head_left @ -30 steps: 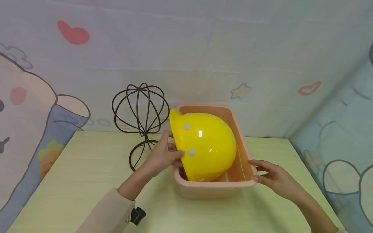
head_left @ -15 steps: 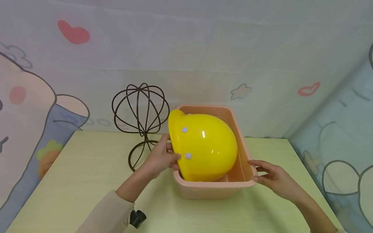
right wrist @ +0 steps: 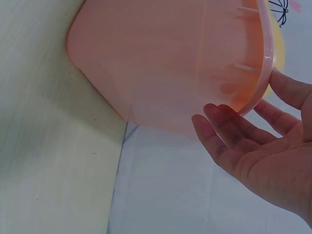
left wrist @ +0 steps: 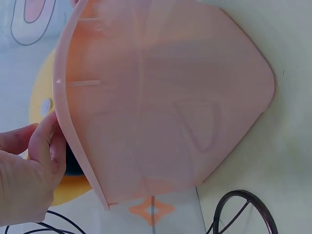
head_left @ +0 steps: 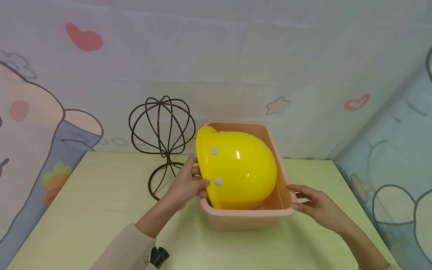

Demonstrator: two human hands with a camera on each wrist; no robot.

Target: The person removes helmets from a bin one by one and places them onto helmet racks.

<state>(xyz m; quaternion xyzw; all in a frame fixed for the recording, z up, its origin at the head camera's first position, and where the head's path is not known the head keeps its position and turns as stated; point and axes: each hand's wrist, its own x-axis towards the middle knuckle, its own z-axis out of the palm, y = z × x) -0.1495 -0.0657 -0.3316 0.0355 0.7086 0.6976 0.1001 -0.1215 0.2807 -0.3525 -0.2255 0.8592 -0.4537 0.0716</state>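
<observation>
A glossy yellow hard hat (head_left: 243, 168) with pale round dots lies on its side in a pink plastic bin (head_left: 249, 221), its brim toward the left. My left hand (head_left: 185, 183) pinches the brim at the bin's left edge, thumb on the outer shell and fingers behind it. In the left wrist view the left hand (left wrist: 29, 170) is beside the bin's rim, with the yellow hard hat (left wrist: 39, 92) partly hidden behind the bin. My right hand (head_left: 317, 206) holds the bin's right rim between thumb and fingers; the right wrist view shows that hand (right wrist: 263, 141) at the rim too.
A dark wire stand with a globe-shaped top (head_left: 165, 146) stands just left of the bin, close to my left hand. Behind the pale table (head_left: 101, 210) hangs a printed cloth backdrop (head_left: 216, 56). Another cloth side (head_left: 398, 150) borders the table's right edge.
The hard hat has rolled slightly and settled a little lower into the bin, its dots shifting down. My left hand has followed it slightly; the right hand has stayed on the rim.
</observation>
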